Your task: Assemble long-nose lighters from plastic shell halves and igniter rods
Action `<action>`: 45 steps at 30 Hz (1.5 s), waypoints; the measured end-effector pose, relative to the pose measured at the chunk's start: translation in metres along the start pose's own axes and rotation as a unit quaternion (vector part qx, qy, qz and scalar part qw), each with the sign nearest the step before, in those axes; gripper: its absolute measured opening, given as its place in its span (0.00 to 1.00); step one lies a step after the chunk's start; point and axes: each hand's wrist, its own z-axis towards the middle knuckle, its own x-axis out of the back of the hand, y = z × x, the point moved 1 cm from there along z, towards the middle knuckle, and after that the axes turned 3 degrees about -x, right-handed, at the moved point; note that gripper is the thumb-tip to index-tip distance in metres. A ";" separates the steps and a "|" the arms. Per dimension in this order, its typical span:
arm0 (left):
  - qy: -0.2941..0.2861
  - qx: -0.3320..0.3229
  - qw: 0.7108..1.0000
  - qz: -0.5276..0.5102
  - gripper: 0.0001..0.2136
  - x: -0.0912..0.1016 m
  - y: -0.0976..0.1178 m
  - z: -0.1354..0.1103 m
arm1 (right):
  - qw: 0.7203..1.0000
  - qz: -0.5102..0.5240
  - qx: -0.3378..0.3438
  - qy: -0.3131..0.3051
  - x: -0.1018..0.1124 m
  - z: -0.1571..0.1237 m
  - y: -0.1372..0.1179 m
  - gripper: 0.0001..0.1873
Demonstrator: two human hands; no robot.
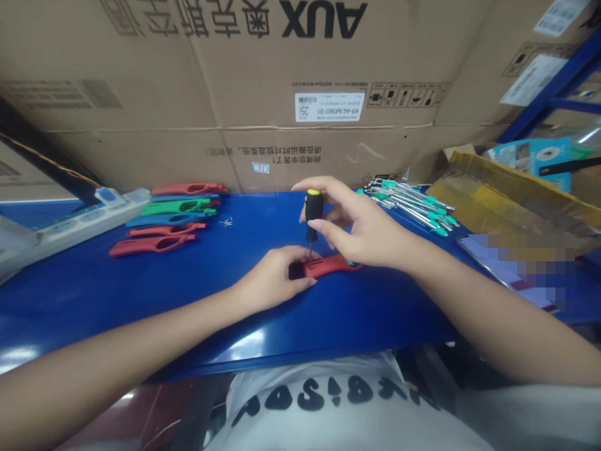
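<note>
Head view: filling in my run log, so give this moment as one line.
left hand: holds red handle down on blue table | right hand: screwdriver upright, tip on red handle | behind: coloured handles

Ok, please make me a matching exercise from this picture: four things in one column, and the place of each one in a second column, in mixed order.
Things
1. screwdriver
2. single red handle
3. row of coloured handles
4. bundle of teal-tipped metal tools

Places
A. far side of the blue table, to the right
B. upright in the right hand
C. far side, to the left, near the white power strip
D. flat on the table, held by the left hand

Pairs: 1-B, 2-D, 3-C, 4-A
</note>
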 end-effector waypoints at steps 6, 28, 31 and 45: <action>0.009 -0.005 1.000 0.014 0.14 -0.006 0.002 0.005 | 0.978 -0.180 0.073 0.076 0.000 -0.002 0.005 0.21; -0.025 -0.123 0.989 0.079 0.17 -0.005 -0.006 -0.005 | 0.972 -0.139 0.118 0.146 -0.003 -0.016 0.008 0.21; -0.029 -0.122 0.990 0.066 0.17 -0.005 -0.006 -0.005 | 0.990 -0.041 0.077 0.108 -0.004 -0.014 0.013 0.22; 0.001 -0.127 0.989 0.081 0.14 -0.006 -0.007 -0.005 | 0.969 -0.084 0.133 0.189 -0.006 -0.014 0.011 0.17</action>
